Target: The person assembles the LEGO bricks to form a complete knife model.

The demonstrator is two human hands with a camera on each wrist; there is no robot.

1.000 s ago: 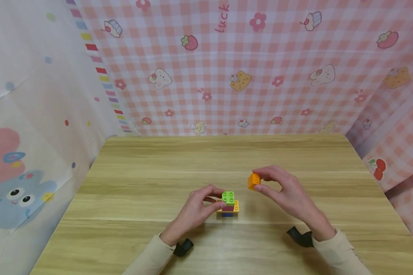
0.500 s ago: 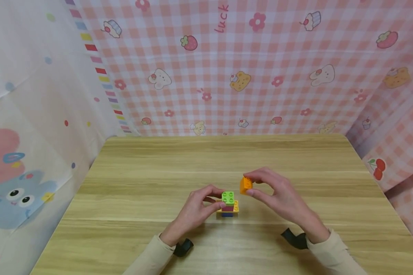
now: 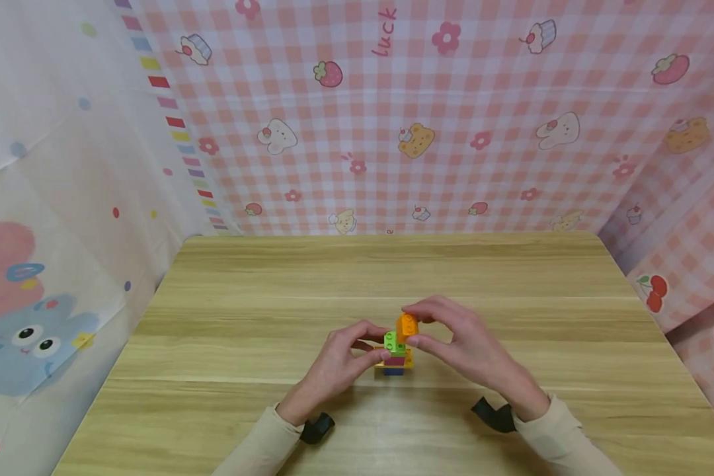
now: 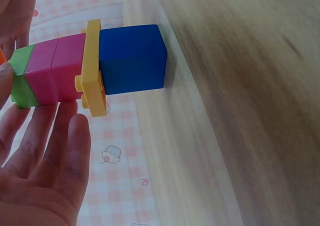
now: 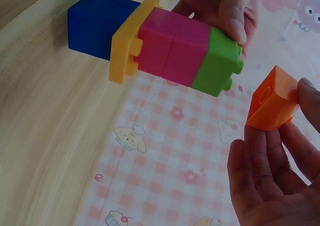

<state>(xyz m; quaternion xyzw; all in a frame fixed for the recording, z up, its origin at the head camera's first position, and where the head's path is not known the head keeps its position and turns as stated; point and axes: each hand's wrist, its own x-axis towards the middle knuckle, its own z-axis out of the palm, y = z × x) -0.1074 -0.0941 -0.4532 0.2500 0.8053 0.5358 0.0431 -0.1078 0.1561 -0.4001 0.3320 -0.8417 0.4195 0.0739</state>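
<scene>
A small tower of toy building blocks stands on the table: a blue block at the bottom, a yellow plate, magenta blocks and a green block on top. My left hand pinches the tower near its green top, thumb in front and fingers behind. With thumb and fingers, my right hand grips an orange block. In the right wrist view, a gap separates the orange block from the green studs, and its hollow underside faces them. The head view shows it over the green block's right part.
The wooden table reaches back to a pink checked cloth. A pale patterned cloth hangs at the left. Black straps show at both wrists, below the hands.
My right hand has carried the orange block leftward and slightly down, from beside the tower to above its top. My left hand and the tower have stayed in place.
</scene>
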